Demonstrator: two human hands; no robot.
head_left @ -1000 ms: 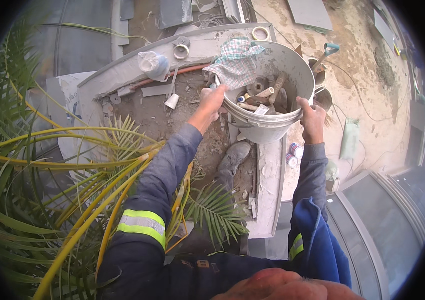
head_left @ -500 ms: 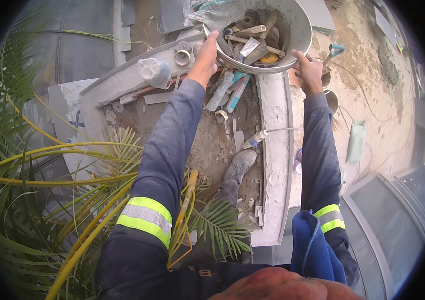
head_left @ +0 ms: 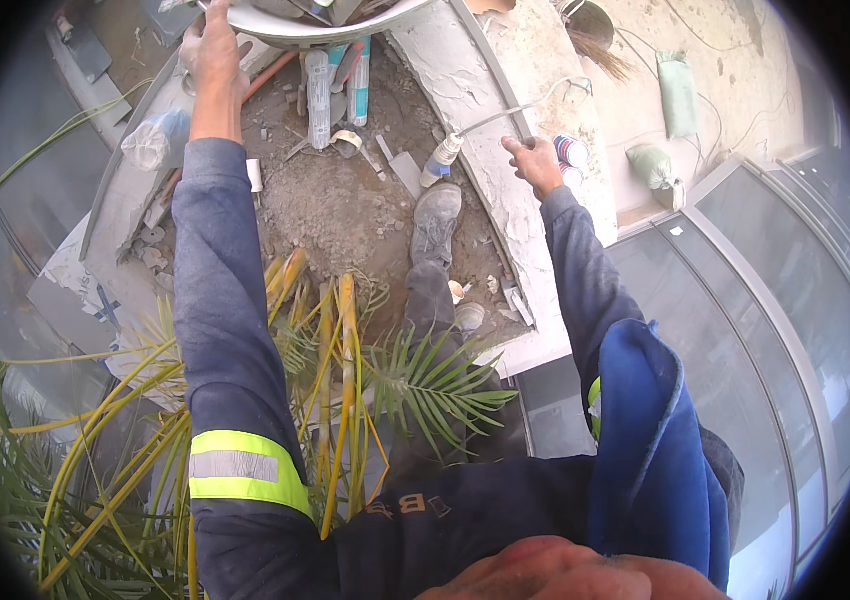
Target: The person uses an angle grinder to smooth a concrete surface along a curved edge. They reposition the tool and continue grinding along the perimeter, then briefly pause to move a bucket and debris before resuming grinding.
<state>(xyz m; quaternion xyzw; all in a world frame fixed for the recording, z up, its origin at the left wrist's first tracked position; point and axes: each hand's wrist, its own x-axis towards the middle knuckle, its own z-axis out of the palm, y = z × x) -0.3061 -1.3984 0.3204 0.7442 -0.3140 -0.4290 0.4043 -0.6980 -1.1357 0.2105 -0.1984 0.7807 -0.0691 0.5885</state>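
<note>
At the top edge, my left hand (head_left: 211, 62) is closed on the rim of a large pale bucket (head_left: 330, 36). Only the near part of the bucket shows, with some hand tools inside. My right hand (head_left: 537, 165) is off the bucket, over the white plastered ledge (head_left: 455, 62); its fingers are loosely bent and apart, with nothing in them. Beside it stand two cans (head_left: 571, 152). A white cable connector (head_left: 442, 155) lies left of that hand, near my boot (head_left: 435, 222). Below the bucket, long tubes (head_left: 319, 100) lie on the soil.
Palm fronds and yellow stems (head_left: 348, 340) rise between my arms and at the left. A clear plastic bag (head_left: 150, 142) sits on the left ledge. Glass panels (head_left: 715, 310) slope away at the right. Green sacks (head_left: 677, 95) lie on the ground beyond.
My right hand has let go of the bucket rim and come back toward me over the ledge. The bucket and my left hand now sit higher and further left in view.
</note>
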